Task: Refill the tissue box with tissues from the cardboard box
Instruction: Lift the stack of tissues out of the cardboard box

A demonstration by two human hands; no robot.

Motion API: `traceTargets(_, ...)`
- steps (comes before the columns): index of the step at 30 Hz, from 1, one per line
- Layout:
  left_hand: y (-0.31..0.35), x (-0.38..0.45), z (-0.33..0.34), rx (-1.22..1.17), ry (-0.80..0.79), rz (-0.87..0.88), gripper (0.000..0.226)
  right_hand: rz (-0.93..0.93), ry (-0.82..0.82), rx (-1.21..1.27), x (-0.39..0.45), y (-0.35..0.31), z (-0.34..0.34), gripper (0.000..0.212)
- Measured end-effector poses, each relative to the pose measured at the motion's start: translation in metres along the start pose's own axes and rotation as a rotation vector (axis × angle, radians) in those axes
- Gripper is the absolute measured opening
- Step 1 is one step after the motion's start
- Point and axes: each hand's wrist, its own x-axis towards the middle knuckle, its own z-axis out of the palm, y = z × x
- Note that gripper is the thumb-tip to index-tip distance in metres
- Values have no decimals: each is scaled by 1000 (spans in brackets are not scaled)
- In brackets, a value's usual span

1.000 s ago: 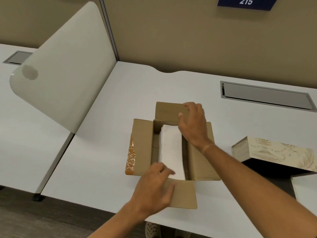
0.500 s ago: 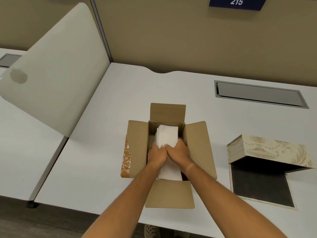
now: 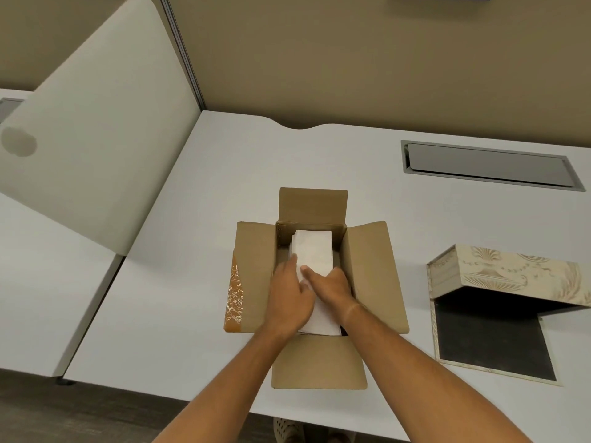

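A brown cardboard box [image 3: 372, 273] stands open in the middle of the white desk, all flaps folded out. Inside lies a white stack of tissues [image 3: 315, 251]. My left hand [image 3: 289, 298] and my right hand [image 3: 329, 287] are side by side in the box, gripping the near half of the stack; fingertips rest on its top. To the right, a cream patterned tissue box [image 3: 511, 276] stands tipped up on its dark base panel [image 3: 492, 340], its inside hidden.
A white curved divider panel [image 3: 96, 132] rises at the left. A grey cable hatch [image 3: 489, 166] is set into the desk [image 3: 179, 282] at the back right. The desk's front edge runs below my forearms, floor beyond.
A second ago my hands were on the box flaps, far and near. They came together onto the tissue stack; since half a second ago they hold much the same grip.
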Motion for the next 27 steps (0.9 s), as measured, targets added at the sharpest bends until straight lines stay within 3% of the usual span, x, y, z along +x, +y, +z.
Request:
traceTargets(3,-3,-3,-19,311,209,149,62,-3,-4,-21,-2,-3,-1,64)
traceTargets(6,-10,4,-32,516,178,44,69,5,6,-37,-2,-5,0,66)
traceTargets(10,-20,10,-32,366,92,5,59,52,1,-24,0,-7,3,68)
traceTargets(15,-29,10,-19,239,59,11,72,110,-40,30,1,-11,1,66)
traceTargets(21,-31,13,-14,207,54,-26,72,199,-159,98,3,-17,0,73)
traceTargets(27,-32,16,-14,220,54,-42,70,217,-158,136,2,-14,2,75)
